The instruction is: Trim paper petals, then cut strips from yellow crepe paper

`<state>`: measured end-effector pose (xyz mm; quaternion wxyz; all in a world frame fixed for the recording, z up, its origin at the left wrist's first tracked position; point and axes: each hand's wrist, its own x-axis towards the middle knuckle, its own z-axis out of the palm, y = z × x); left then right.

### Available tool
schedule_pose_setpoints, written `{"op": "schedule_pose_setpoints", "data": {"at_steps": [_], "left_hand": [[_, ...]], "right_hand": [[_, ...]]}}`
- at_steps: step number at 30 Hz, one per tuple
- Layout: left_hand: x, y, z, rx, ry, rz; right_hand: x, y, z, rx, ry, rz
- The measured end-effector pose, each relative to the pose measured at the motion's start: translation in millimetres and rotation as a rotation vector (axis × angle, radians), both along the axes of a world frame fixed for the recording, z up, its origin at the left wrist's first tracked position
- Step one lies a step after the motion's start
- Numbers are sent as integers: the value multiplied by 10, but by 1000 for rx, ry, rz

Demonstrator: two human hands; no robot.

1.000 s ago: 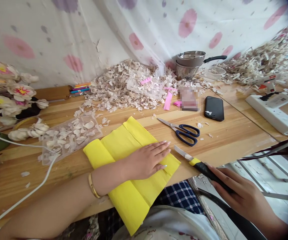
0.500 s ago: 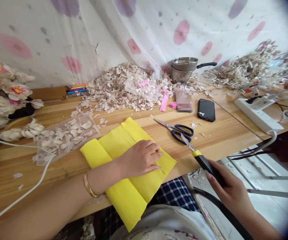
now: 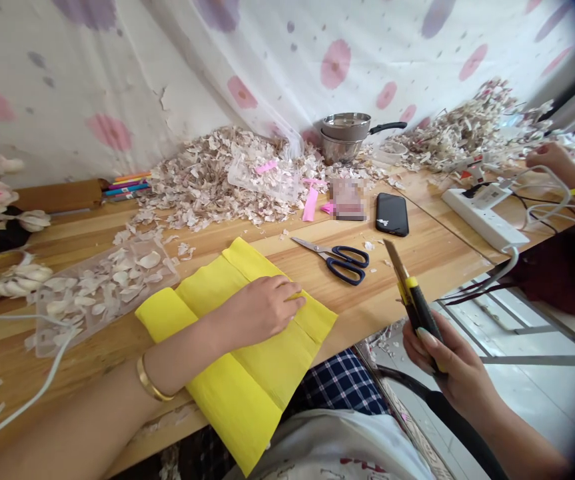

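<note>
A sheet of yellow crepe paper [image 3: 262, 387], folded over along its left side, lies at the table's front edge and hangs partly over it. My left hand [image 3: 262, 310] rests on top of the paper, fingers a little bent and apart from the palm; its fingertips touch the sheet. In my right hand [image 3: 447, 357] is a utility knife [image 3: 420, 307] with a black and yellow handle, held up off the table's edge, its blade out and pointing up. Blue-handled scissors [image 3: 334, 259] lie on the wood just beyond the paper.
Behind are a heap of dried petals [image 3: 202, 180], a metal pan [image 3: 344, 137] and a phone [image 3: 392, 215]. To the left sits a clear petal tray [image 3: 110, 290], with a white cable [image 3: 42, 390] nearby. At right are a power strip [image 3: 484, 217] and another person's hand [image 3: 554, 158].
My right hand has turned the utility knife more upright, its blade now away from the scissors. The left hand's fingers have drawn closer together on the paper. The view has shifted right.
</note>
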<state>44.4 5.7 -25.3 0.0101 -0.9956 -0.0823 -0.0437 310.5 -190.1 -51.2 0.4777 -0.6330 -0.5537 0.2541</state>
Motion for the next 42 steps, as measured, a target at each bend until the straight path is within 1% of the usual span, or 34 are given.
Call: {"op": "schedule_pose_setpoints", "data": {"at_steps": [2, 3, 5, 7, 10, 13, 16, 18, 20, 21, 23, 25, 26, 28, 29, 31, 33, 36, 39, 42], "left_hand": [[14, 0, -2, 18, -6, 3], [16, -5, -2, 9, -11, 3], [14, -23, 3, -38, -26, 12], [11, -48, 11, -79, -36, 40], [22, -84, 15, -72, -38, 64], [42, -104, -1, -1, -32, 35], [49, -100, -28, 84, -30, -19], [46, -80, -42, 70, -50, -20], [41, -42, -49, -26, -109, 26], [39, -18, -50, -99, -152, 69], [33, 35, -46, -261, -242, 181], [30, 81, -40, -398, -304, 277], [29, 98, -37, -447, -320, 300], [30, 114, -34, -507, -337, 301], [32, 114, -33, -523, -342, 291], [36, 106, -33, -539, -358, 272], [39, 94, -35, -544, -381, 257], [37, 77, -36, -546, -410, 237], [20, 62, -29, -545, -440, 205], [-8, 44, -8, -532, -440, 167]], "right_hand": [[-63, 35, 65, -129, 477, 11], [-84, 47, 87, -191, 650, 2], [-106, 59, 100, -267, 821, -11], [-111, 57, 78, -302, 911, -21], [-122, 51, 23, -291, 976, -73], [-146, 61, -3, -293, 951, -138], [-161, 71, -12, -330, 900, -164], [-153, 61, -24, -374, 846, -157], [-128, 38, -33, -404, 743, -106], [-109, 24, -29, -399, 656, -58], [-60, 3, 12, -319, 382, 66], [-6, 1, 101, -159, 21, 191], [19, 8, 159, -75, -154, 248], [57, 33, 277, 43, -450, 319], [68, 47, 326, 68, -568, 331], [69, 71, 385, 63, -746, 315], [49, 86, 385, 36, -857, 278], [2, 101, 312, 16, -938, 238], [-35, 124, 230, -3, -964, 187], [-47, 152, 188, -47, -955, 163]]}}
